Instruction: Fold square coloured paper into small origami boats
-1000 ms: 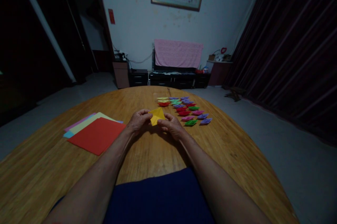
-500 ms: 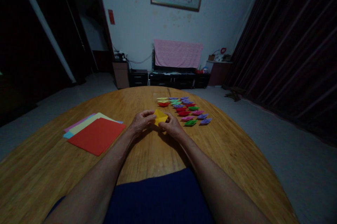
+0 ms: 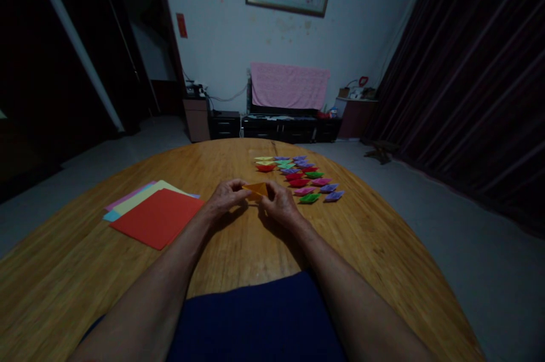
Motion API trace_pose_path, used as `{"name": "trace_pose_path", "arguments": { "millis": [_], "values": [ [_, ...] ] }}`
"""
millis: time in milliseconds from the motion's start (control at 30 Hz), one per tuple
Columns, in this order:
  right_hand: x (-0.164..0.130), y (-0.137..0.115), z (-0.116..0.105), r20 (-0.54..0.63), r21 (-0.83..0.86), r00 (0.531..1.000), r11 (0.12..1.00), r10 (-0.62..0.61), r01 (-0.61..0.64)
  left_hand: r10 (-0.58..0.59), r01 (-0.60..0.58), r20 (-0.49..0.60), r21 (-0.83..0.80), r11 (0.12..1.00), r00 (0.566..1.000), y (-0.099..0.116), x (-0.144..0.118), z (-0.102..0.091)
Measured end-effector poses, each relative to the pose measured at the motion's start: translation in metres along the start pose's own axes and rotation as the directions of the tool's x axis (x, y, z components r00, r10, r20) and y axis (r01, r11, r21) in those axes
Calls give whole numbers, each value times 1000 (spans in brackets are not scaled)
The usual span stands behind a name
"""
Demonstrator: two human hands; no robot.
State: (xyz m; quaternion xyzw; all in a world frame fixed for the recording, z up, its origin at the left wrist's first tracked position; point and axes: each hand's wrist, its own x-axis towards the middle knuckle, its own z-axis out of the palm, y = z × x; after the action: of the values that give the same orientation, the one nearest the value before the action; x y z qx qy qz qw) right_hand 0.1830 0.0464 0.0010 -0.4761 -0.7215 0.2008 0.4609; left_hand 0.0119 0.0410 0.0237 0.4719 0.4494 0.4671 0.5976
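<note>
A small folded piece of yellow paper (image 3: 256,189) is held between both my hands, just above the table's middle. It shows as a flattish, orange-tinted triangle with its point downward. My left hand (image 3: 229,196) pinches its left corner between thumb and fingers. On the other side my right hand (image 3: 280,203) grips the right end, thumb in front, and its fingers partly hide that end. Beyond and to the right of my right hand lie several folded paper boats, among them a green boat (image 3: 309,198) and a purple boat (image 3: 334,196).
A fan of square paper sheets, a red sheet (image 3: 157,218) on top, lies left of my left forearm. All this rests on a round wooden table (image 3: 238,260). Past its far edge stand a low black cabinet (image 3: 276,130) and a screen under a pink cloth (image 3: 289,85).
The yellow paper was a wider, more open shape with its face showing; now it is flatter and triangular. Both hands stay on it, nearly in place. The view has shifted slightly.
</note>
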Motion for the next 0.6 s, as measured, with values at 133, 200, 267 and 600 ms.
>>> {"name": "trace_pose_path", "arguments": {
  "millis": [133, 200, 267, 600],
  "values": [
    [-2, 0, 0, 45, 26, 998, 999, -33, 32, -9, 6, 69, 31, 1000, 998, -2, 1, -2],
    [-3, 1, 1, 68, 85, 997, 996, -24, 19, -24, 20, 75, 57, 998, 997, -2, 4, -3],
    [-4, 3, 3, 84, 176, 996, 984, 9, -23, -26, 21, 71, 77, 997, 997, -3, 5, -3],
    [-4, 2, -1, 158, 137, 987, 989, 34, -56, -18, 6, 101, 121, 993, 995, -2, 5, -2]
  ]
}}
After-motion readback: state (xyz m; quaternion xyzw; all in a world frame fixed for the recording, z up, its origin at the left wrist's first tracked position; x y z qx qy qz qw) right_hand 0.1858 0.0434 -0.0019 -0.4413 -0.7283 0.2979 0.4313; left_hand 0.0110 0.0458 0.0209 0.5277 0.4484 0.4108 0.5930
